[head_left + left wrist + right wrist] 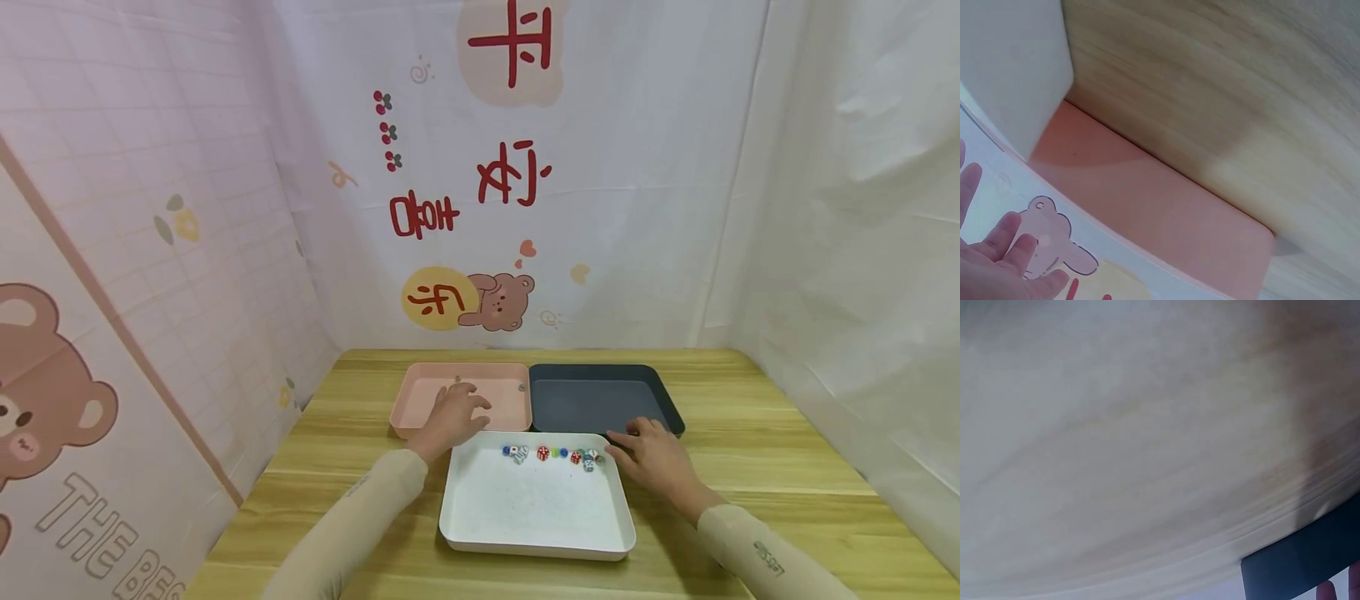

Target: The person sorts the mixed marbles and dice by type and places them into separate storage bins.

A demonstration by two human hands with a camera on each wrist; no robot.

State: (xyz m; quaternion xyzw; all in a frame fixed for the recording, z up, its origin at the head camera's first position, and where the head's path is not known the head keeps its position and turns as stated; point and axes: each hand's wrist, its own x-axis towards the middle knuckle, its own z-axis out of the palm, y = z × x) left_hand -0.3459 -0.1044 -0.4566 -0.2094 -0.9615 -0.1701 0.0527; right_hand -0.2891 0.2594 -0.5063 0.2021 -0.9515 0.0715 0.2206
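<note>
Standing nearest on the wood-grain table (pixel 817 467), the white tray (pixel 536 508) looks stiff, thin-walled and light; if lifted, it would best be held by the rims of its two short sides, kept level because its contents are loose. Along its far wall lie the small pieces: a red spotted die (pixel 543 453), a second red die (pixel 576 457), a yellow-green bead (pixel 555 452) and a blue bead (pixel 564 453) between them, with paler pieces clustered at either end. All are probably hard, light and little at risk of breaking; the dice should sit steady when pinched across opposite flat faces, while the beads, if round and smooth, could roll or slip and want a fingertip pinch from above. The right hand (pixel 656 458) is at the tray's far right corner, thumb and forefinger apart with nothing visible between them; whether it touches the rim I cannot tell. The left hand (pixel 453 417) hovers over the near side of the pink tray (pixel 427 408), fingers loosely spread and seemingly holding nothing. Beyond, a small piece (pixel 521 387) rests inside that tray, and the dark blue-grey tray (pixel 592 400) stands beside it.
</note>
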